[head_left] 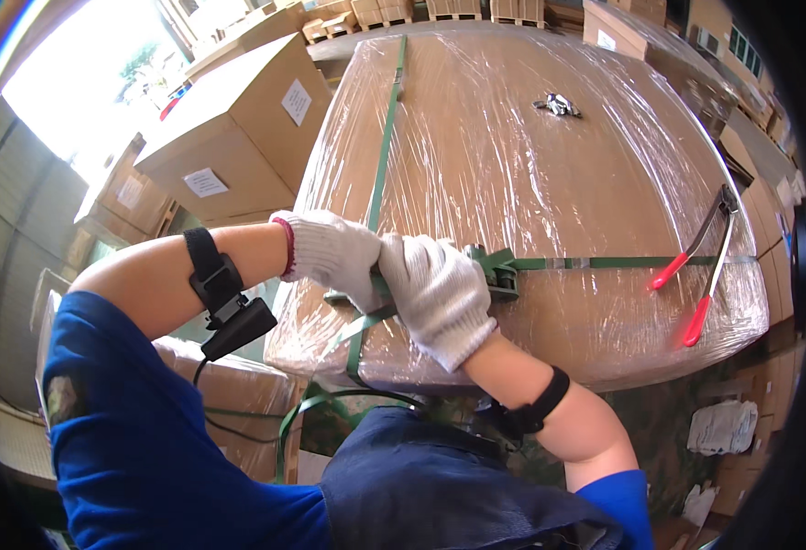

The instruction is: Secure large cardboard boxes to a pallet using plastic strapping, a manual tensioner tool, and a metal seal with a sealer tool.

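My left hand (334,252) and my right hand (440,298), both in white knitted gloves, meet over a green strapping tensioner (502,280). Their fingers are closed around its handle, which they mostly hide. The tool rests on a large carton (513,192) wrapped in clear film. One green strap (623,263) runs from the tensioner toward the right edge. Another strap (388,151) crosses the carton lengthwise on the left, with a metal seal near its far end. A loose strap tail (298,417) hangs over the near edge beside my body.
A long-handled tool with red grips (696,289) lies on the carton's right side, across the strap. A small heap of metal seals (559,105) sits toward the far end. Big cartons (238,137) stand at left, and palletised boxes (453,9) line the back.
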`<state>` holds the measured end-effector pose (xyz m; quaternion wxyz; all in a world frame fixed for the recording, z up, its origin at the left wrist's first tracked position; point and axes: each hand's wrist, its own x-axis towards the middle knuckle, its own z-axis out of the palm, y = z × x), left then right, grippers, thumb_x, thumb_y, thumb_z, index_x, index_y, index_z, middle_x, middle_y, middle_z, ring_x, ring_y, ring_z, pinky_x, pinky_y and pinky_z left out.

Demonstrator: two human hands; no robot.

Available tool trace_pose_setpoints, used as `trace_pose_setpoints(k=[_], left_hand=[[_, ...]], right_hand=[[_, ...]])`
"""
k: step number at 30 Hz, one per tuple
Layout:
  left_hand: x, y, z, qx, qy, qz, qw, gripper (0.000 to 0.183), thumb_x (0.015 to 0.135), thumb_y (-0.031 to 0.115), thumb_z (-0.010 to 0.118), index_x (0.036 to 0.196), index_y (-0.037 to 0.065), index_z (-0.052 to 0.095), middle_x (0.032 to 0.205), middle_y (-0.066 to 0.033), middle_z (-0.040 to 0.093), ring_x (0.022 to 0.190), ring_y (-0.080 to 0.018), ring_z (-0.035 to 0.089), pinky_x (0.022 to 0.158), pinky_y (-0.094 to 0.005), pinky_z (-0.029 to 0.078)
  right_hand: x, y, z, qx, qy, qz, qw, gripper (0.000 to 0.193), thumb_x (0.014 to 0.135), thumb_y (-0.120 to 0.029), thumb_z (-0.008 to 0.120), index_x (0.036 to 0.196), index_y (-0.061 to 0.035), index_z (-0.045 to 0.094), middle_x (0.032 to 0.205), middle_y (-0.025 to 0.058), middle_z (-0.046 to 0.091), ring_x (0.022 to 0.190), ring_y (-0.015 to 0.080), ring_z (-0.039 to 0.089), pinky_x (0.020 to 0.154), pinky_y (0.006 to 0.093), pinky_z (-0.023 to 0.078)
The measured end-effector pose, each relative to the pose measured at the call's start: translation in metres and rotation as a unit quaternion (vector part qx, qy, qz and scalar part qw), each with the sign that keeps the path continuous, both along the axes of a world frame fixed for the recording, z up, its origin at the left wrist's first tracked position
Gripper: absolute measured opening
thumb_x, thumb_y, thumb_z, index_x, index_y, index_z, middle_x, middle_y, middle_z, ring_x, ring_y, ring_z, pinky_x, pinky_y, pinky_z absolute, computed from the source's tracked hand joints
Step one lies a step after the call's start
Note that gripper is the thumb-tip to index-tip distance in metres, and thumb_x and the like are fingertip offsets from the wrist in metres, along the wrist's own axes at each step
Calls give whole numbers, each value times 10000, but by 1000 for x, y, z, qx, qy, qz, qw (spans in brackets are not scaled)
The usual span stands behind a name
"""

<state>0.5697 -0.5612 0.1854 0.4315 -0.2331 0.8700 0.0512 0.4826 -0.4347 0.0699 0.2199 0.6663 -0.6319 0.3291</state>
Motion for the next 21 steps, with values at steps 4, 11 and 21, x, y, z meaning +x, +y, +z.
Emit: trace_pose_setpoints(k=[4, 11, 21], left_hand=[[7, -31, -33, 132, 52, -15, 990, 470, 772, 462, 756, 991, 46, 758, 871, -138, 744, 775, -269, 706, 718, -372, 562], [8, -37, -47, 177, 127, -65, 974, 451, 901, 449, 679, 1183, 97, 674, 1103, -190, 728, 1037, -361, 700, 906, -421, 568], [27, -37, -80, 186, 183, -129, 957, 357, 890, 330, 701, 1119, 56, 686, 1119, -201, 695, 1061, -359, 664, 933, -411, 543]], right_hand=[[6, -8, -3, 60, 8, -31, 998, 226, 822, -168, 649, 989, -36, 574, 818, 88, 579, 782, 252, 623, 727, 400, 544], [12, -15, -17, -7, 35, -46, 998, 395, 704, -141, 655, 1023, 86, 605, 813, 163, 591, 787, 337, 611, 844, 539, 552], [21, -11, -19, -16, 47, -17, 999, 335, 710, -83, 664, 1003, 71, 611, 760, 138, 587, 697, 297, 605, 752, 465, 573]])
